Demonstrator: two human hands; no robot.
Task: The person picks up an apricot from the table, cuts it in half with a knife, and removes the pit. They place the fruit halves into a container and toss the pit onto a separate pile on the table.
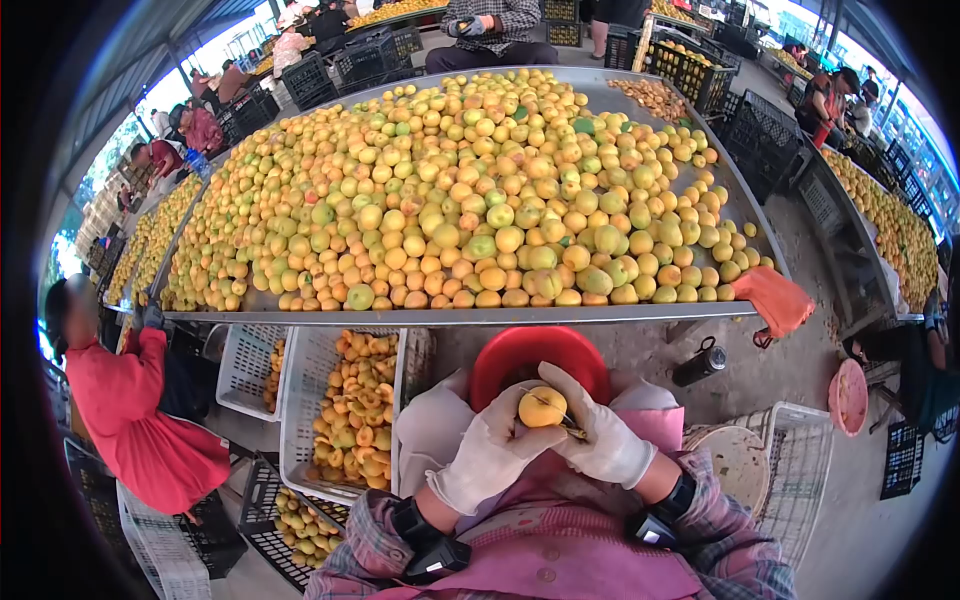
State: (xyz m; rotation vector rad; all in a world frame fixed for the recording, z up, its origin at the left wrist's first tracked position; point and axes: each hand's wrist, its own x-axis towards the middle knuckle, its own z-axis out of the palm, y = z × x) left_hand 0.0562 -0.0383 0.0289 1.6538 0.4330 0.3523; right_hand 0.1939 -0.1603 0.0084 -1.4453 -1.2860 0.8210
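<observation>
In the head view, my left hand, in a white glove, is closed around a whole yellow-orange apricot. My right hand, gloved too, is closed against the fruit's right side. A thin, dark tool shows between its fingers, but its working end cannot be made out. Both hands are over my lap, just in front of a red basin. Beyond them, a large heap of apricots covers the metal table.
Left of my legs, a white crate holds opened apricots; a black crate holds whole ones. At right are an orange cloth, a dark bottle and a white crate. A person in red sits at left.
</observation>
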